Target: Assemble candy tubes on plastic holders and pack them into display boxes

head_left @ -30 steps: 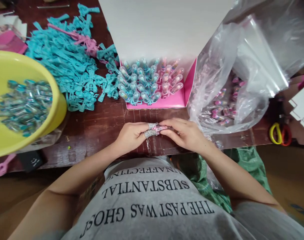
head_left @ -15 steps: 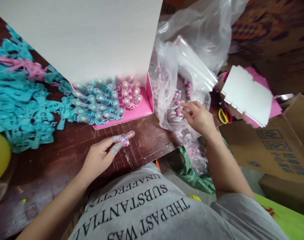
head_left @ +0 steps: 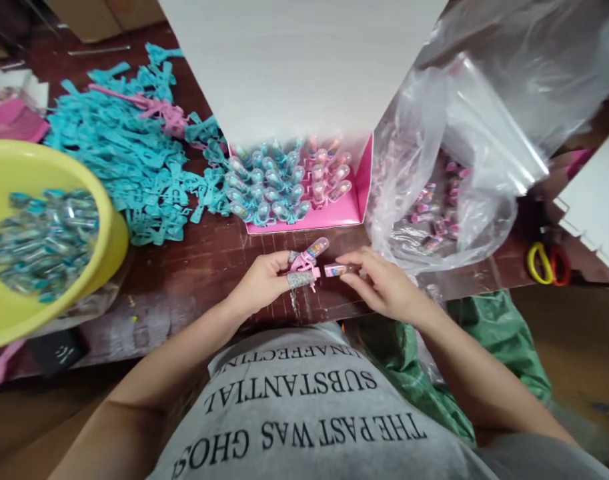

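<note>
My left hand (head_left: pixel 264 281), with grey tape on its finger and thumb, pinches a pink plastic clip (head_left: pixel 304 261) that bears a clear capsule tube (head_left: pixel 318 247). Facing it, my right hand (head_left: pixel 379 279) grips a small pink-ended capsule tube (head_left: pixel 335 269), its end close to the clip; I cannot tell whether they touch. Behind the hands stands a pink and white box (head_left: pixel 334 215) with its tall white lid raised. Rows of teal capsule pieces (head_left: pixel 269 183) fill its left part, and several pink capsule pieces (head_left: pixel 329 175) stand to their right.
A heap of teal clips (head_left: pixel 129 147) with some pink ones lies left. A yellow basin (head_left: pixel 111 247) of teal-ended tubes stands at the table's left edge. On the right are a clear plastic bag (head_left: pixel 409 153) of pink tubes, scissors (head_left: pixel 548 263) and flat card (head_left: pixel 597 193).
My right hand has come from the plastic bag to my left hand, bringing a pink-ended tube. My left hand still holds the clip. The view has swung left, showing the yellow basin more fully.
</note>
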`<state>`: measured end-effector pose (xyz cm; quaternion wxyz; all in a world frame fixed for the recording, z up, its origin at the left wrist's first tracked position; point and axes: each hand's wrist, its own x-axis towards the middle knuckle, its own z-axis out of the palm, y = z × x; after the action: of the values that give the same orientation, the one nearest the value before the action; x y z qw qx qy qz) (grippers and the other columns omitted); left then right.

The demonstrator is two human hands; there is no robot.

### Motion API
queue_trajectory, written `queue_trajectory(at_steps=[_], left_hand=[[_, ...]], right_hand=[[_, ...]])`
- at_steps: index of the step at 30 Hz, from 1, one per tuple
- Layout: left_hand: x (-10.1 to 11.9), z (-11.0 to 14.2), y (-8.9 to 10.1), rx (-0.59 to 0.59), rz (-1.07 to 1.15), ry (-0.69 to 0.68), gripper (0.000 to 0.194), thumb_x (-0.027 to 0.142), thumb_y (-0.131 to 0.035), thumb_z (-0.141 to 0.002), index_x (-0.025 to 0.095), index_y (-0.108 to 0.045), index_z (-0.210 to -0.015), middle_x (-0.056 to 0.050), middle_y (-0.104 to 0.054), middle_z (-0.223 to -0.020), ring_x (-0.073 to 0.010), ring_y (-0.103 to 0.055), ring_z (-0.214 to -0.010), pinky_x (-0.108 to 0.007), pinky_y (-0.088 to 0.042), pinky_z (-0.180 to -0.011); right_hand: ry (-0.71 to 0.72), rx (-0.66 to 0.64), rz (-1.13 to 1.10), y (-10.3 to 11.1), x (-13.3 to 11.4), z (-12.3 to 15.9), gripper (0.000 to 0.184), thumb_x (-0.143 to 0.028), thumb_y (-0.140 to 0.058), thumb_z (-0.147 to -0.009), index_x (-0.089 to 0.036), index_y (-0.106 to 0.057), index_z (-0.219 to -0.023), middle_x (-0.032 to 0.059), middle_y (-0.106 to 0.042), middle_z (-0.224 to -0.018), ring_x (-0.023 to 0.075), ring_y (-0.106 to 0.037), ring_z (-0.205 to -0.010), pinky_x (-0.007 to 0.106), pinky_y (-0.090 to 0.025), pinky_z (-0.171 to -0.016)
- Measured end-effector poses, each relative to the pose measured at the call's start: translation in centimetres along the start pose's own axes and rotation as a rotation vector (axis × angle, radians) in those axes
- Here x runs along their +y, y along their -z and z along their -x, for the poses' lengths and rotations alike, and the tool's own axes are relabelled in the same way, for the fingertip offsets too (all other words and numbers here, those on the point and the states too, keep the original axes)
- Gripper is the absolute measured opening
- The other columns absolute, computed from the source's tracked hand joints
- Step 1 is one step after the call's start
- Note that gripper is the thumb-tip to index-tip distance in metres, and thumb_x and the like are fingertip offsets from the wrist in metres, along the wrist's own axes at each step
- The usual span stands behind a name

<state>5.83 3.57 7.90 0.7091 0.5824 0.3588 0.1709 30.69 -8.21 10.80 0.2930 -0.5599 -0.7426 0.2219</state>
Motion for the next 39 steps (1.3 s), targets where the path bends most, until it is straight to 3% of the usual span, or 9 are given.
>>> queue_trajectory(at_steps=[9,15,20,24,26,28,30,33,39], left_hand=[[-0.5,1.6,1.0,-0.001,-0.001,-0.098,0.028,0.041,-0.087,-0.083,0.016,-0.082,-0.095,-0.005,-0.081,-0.093,-0.0153,-0.072,-0.082,-0.029,-0.061,-0.082],[-1.2,2.6,1.0,0.154,-0.133,-0.265,0.024,0.039,-0.082,-0.090,0.018,-0.082,-0.103,-0.005,-0.084,-0.098,-0.0165,-0.074,-0.086,-0.028,-0.061,-0.081],[-1.2,2.3,2.2,0.082,-0.312,-0.303,0.018,0.034,-0.078,-0.091,0.018,-0.082,-0.098,-0.004,-0.082,-0.093,-0.0150,-0.073,-0.081,-0.026,-0.058,-0.077],[-0.7,1.8,2.6,-0.007,-0.018,-0.009,0.029,0.042,-0.087,-0.080,0.017,-0.078,-0.091,-0.002,-0.076,-0.082,-0.0103,-0.063,-0.066,-0.021,-0.051,-0.062],[-0.5,1.7,2.2,-0.099,0.159,0.189,0.037,0.043,-0.090,-0.076,0.017,-0.076,-0.099,0.000,-0.072,-0.075,-0.0051,-0.048,-0.051,-0.017,-0.036,-0.047],[-0.5,1.7,1.5,-0.228,0.304,0.340,0.045,0.044,-0.092,-0.074,0.017,-0.073,-0.105,0.001,-0.069,-0.071,-0.0021,-0.033,-0.042,-0.018,-0.022,-0.040],[-0.6,1.6,0.8,-0.348,0.354,0.374,0.047,0.045,-0.091,-0.076,0.017,-0.070,-0.106,-0.001,-0.070,-0.071,-0.0030,-0.035,-0.042,-0.019,-0.024,-0.039],[-0.7,1.8,0.8,-0.303,0.164,0.129,0.049,0.051,-0.080,-0.089,0.015,-0.068,-0.119,-0.006,-0.075,-0.081,-0.0108,-0.060,-0.058,-0.024,-0.050,-0.055],[1.2,0.9,2.4,0.465,-0.804,-0.660,0.035,0.048,-0.075,-0.098,0.022,-0.074,-0.121,-0.010,-0.079,-0.122,-0.0266,-0.070,-0.114,-0.046,-0.053,-0.106]], right_hand=[[0.082,0.014,-0.022,-2.2,-2.0,-2.2,0.019,-0.032,-0.057,-0.110,-0.023,-0.066,-0.125,0.0068,-0.078,-0.109,0.0178,-0.075,-0.091,0.032,-0.062,-0.079],[-0.345,0.085,-0.415,-5.0,-3.9,-2.5,0.033,-0.052,-0.057,-0.108,-0.022,-0.068,-0.104,-0.0033,-0.069,-0.070,0.0119,-0.065,-0.055,0.026,-0.054,-0.057],[-0.563,-0.126,-0.538,-5.0,-2.8,-2.4,0.066,-0.073,-0.042,-0.107,-0.020,-0.066,-0.075,-0.0018,-0.062,-0.055,0.0110,-0.056,-0.044,0.025,-0.045,-0.047],[-0.232,-0.067,-0.257,-2.5,-0.7,-1.9,0.052,-0.065,-0.060,-0.104,-0.020,-0.071,-0.128,0.0101,-0.079,-0.107,0.0194,-0.076,-0.079,0.036,-0.063,-0.072],[0.014,0.018,-0.038,-1.7,-0.1,-1.9,0.066,-0.053,-0.075,-0.097,-0.025,-0.056,-0.154,0.0179,-0.065,-0.149,0.0286,-0.074,-0.117,0.047,-0.065,-0.093],[0.227,-0.025,0.102,-1.4,-0.1,-2.2,0.062,-0.040,-0.073,-0.101,-0.030,-0.052,-0.158,0.0162,-0.050,-0.166,0.0317,-0.064,-0.138,0.051,-0.062,-0.103],[0.367,-0.138,0.119,-1.1,-0.5,-2.5,0.045,-0.032,-0.062,-0.107,-0.031,-0.059,-0.152,0.0101,-0.061,-0.159,0.0265,-0.070,-0.131,0.045,-0.065,-0.098],[0.357,-0.178,0.049,0.6,-0.8,-3.0,0.028,-0.036,-0.062,-0.109,-0.029,-0.071,-0.135,0.0012,-0.081,-0.126,0.0173,-0.079,-0.103,0.032,-0.065,-0.081],[-0.030,0.108,0.418,5.6,1.0,-5.1,0.029,-0.055,-0.065,-0.104,-0.032,-0.079,-0.113,0.0034,-0.082,-0.105,0.0244,-0.077,-0.091,0.035,-0.055,-0.066]])
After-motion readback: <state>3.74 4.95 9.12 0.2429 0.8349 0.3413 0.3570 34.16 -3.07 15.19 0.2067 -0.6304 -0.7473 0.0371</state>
